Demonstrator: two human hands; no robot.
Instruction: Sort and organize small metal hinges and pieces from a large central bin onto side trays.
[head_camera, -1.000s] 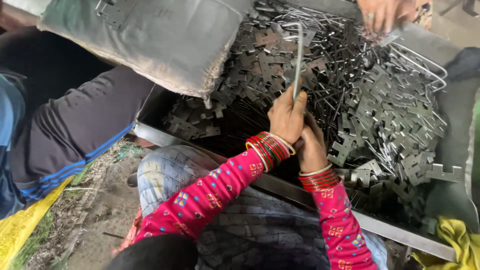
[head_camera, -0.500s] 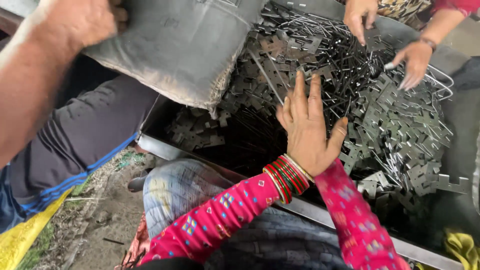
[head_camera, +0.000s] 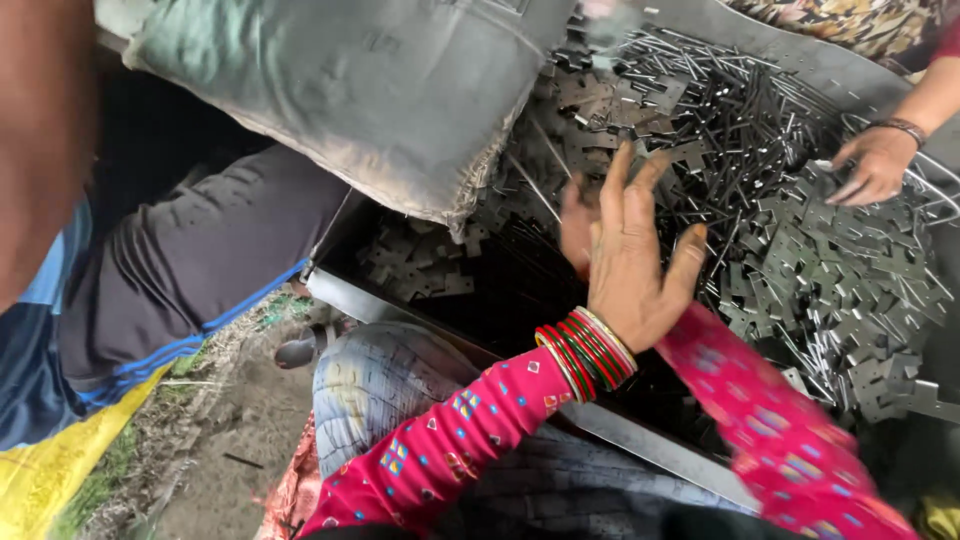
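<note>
L hand (head_camera: 632, 262) now lifting w/ fingers spread, empty, vs 1 s ago when both were gripping a rod; R hand (head_camera: 577, 225) mostly hidden behind it, can't tell fingers; metal pieces (head_camera: 800, 250) lying in tray (head_camera: 420, 310) just beyond; sack (head_camera: 340, 90) tipping over them

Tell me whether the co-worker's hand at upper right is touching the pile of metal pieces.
Touching. The head view shows the co-worker's hand resting fingers-down on the pile of metal pieces, with no gap visible beneath the fingertips.
</note>
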